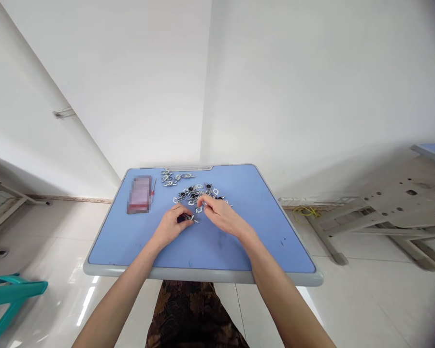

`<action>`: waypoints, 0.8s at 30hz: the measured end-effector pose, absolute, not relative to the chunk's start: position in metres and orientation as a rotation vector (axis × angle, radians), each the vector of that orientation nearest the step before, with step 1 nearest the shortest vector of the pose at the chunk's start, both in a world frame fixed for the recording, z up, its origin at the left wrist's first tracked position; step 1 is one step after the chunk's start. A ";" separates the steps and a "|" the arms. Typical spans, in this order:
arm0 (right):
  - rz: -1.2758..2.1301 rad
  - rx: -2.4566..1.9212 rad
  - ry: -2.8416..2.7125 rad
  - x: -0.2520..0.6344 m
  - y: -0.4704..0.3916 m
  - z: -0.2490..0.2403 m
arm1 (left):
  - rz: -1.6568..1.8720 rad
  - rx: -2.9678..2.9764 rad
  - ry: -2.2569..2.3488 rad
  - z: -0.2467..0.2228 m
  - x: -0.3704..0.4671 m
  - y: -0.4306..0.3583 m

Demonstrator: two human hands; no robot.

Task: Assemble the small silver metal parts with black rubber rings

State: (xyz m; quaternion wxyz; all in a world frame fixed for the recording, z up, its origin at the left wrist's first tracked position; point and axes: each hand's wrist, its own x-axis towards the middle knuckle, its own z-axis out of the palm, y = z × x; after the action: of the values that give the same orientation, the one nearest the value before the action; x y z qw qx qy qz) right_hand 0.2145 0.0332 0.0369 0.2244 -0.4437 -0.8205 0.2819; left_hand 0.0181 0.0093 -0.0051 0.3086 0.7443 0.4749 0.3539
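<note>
On the blue table (pixel 203 251) my left hand (pixel 172 223) has its fingers closed round a small metal part (pixel 191 218). Just to the right, my right hand (pixel 221 212) is bent over the near side of a pile, fingertips drawn together; whatever they hold is too small to name. The pile is made of black-and-silver parts (pixel 193 195) and thin oval metal plates (pixel 215 192). Farther back and to the left lies a group of similar metal parts (pixel 169 183).
A blurred-out flat rectangular object (pixel 140 194) and a screwdriver with a red part (pixel 152 192) lie at the table's left. A white wall (pixel 159 87) stands behind. A teal stool (pixel 14 292) is at lower left; another desk (pixel 402 212) and yellow cord (pixel 307 211) are right.
</note>
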 end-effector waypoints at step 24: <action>0.572 -1.358 -2.612 0.202 0.032 0.025 | 0.937 1.906 1.234 -0.012 0.014 0.013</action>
State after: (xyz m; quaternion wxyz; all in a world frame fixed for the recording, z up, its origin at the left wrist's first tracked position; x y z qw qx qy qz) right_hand 0.2016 0.0325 0.0250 0.0711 -0.4516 -0.8688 0.1901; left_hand 0.0140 0.0127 -0.0121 0.3359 0.7309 0.4731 0.3593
